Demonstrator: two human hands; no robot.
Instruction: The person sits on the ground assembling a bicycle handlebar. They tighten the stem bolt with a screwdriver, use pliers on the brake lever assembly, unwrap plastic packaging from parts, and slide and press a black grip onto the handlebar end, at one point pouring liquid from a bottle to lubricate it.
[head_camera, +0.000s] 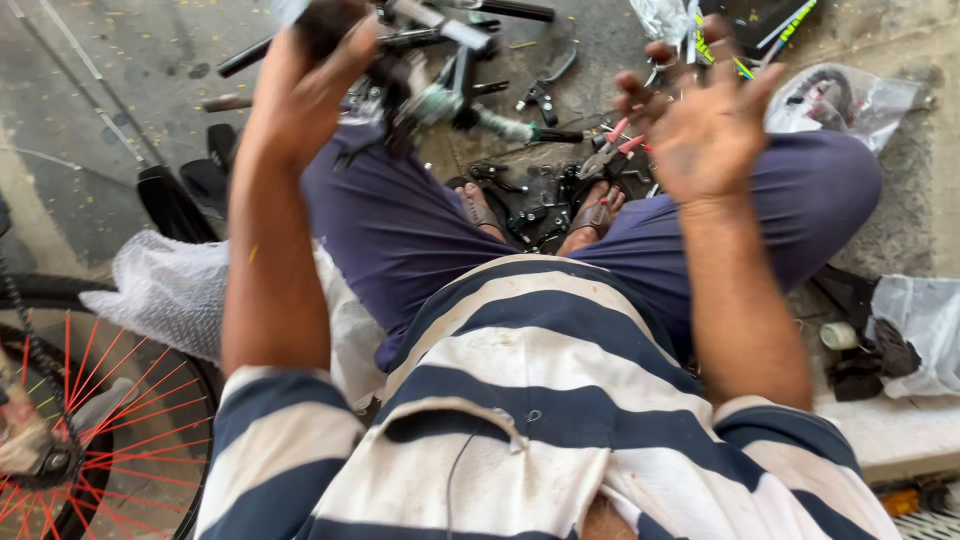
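My left hand (305, 85) is raised at the upper left and closed around a black bicycle handlebar assembly (430, 60) with brake levers and a green-grey grip hanging from it. My right hand (705, 120) is lifted at the upper right, fingers spread, palm toward me, holding nothing. Below it, on the ground between my sandalled feet, lie red-handled pliers (615, 150) and several black metal bike parts (530, 205). I sit with knees apart in blue trousers and a striped shirt.
A bicycle wheel (110, 400) with red spokes stands at the lower left, beside bubble wrap (170, 290). Plastic bags (850, 95) lie at the upper right and a clear bag (925, 320) with a roll of tape (840, 335) at the right. Black tubes (245, 55) lie on the concrete.
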